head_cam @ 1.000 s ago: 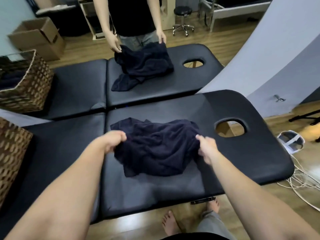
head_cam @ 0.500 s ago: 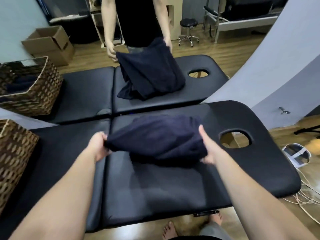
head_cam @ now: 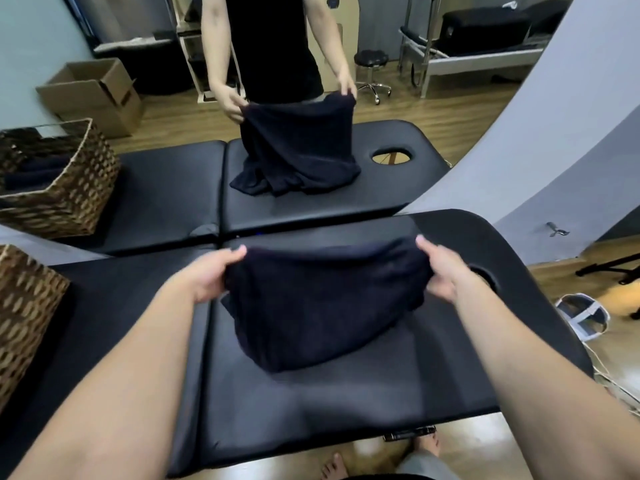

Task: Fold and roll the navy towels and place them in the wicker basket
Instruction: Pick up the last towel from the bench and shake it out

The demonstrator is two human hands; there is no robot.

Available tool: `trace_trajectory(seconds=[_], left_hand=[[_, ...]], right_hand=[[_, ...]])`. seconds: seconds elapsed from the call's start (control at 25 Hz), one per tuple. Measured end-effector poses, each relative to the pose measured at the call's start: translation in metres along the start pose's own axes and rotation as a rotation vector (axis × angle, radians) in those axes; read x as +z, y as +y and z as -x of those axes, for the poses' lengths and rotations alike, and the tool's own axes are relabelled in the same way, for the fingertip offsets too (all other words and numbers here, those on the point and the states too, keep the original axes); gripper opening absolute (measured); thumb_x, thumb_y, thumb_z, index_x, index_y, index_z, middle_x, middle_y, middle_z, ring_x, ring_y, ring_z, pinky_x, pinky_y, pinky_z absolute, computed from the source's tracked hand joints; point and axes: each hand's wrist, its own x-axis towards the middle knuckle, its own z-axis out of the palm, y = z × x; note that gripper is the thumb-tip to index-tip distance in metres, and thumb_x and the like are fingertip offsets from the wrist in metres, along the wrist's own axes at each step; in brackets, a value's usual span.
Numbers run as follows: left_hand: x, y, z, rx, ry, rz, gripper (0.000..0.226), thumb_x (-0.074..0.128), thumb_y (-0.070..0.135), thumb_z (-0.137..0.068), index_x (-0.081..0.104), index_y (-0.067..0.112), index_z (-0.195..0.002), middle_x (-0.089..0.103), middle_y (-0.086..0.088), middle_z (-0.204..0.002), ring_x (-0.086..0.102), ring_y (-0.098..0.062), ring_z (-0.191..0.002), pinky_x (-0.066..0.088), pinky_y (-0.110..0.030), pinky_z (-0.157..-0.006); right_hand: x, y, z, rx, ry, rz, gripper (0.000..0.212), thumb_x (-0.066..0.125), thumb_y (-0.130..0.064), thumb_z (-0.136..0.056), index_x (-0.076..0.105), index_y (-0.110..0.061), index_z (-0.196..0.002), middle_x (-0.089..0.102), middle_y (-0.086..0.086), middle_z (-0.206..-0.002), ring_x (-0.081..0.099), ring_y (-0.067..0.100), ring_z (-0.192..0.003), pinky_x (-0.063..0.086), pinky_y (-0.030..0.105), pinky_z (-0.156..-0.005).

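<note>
A navy towel [head_cam: 322, 303] hangs lifted above the near black massage table [head_cam: 311, 410]. My left hand [head_cam: 207, 275] grips its upper left corner and my right hand [head_cam: 441, 268] grips its upper right corner. The towel sags in the middle, its lower edge close to the padding. A wicker basket [head_cam: 24, 313] stands at the left edge of my table; its inside is out of view.
Across the far massage table [head_cam: 166, 199], another person holds up a second navy towel [head_cam: 298, 150]. A second wicker basket [head_cam: 69, 192] with dark towels sits on that table's left end. A cardboard box [head_cam: 93, 95], a stool [head_cam: 372, 64] and floor cables [head_cam: 620, 382] surround.
I have raised the towel off the table and spread it between both hands. The other person has also lifted their towel higher.
</note>
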Motion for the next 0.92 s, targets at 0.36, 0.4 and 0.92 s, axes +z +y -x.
trace_trajectory(seconds=[0.36,0.4,0.92], left_hand=[[0.004,0.022,0.035,-0.038,-0.063,0.006,0.048,0.070,0.050,-0.074,0.077,0.007,-0.095,0.071,-0.009,-0.074,0.062,-0.024,-0.058,0.041,-0.027,-0.061],[0.007,-0.009,0.029,-0.209,-0.070,-0.126,0.046,0.068,0.055,-0.077,0.074,0.010,-0.082,0.068,-0.008,-0.067,0.058,-0.022,-0.052,0.036,-0.024,-0.057],[0.025,0.071,0.074,0.496,0.027,0.330,0.037,0.037,-0.005,-0.054,0.068,0.011,-0.068,0.071,-0.003,-0.075,0.070,-0.018,-0.073,0.054,-0.019,-0.056]], right_hand=[[-0.012,-0.032,0.046,-0.037,-0.175,0.132,0.066,0.063,-0.074,-0.080,0.070,-0.024,-0.123,0.077,-0.001,-0.108,0.073,0.020,-0.100,0.057,0.036,-0.090],[-0.025,0.001,0.036,0.078,-0.158,0.340,0.066,0.071,-0.067,-0.080,0.070,-0.018,-0.123,0.077,0.004,-0.107,0.073,0.022,-0.098,0.057,0.037,-0.088],[-0.008,-0.065,0.043,-0.491,0.289,-0.027,0.017,0.055,-0.022,-0.092,0.065,-0.019,-0.079,0.067,0.001,-0.086,0.061,0.021,-0.087,0.050,0.031,-0.075]])
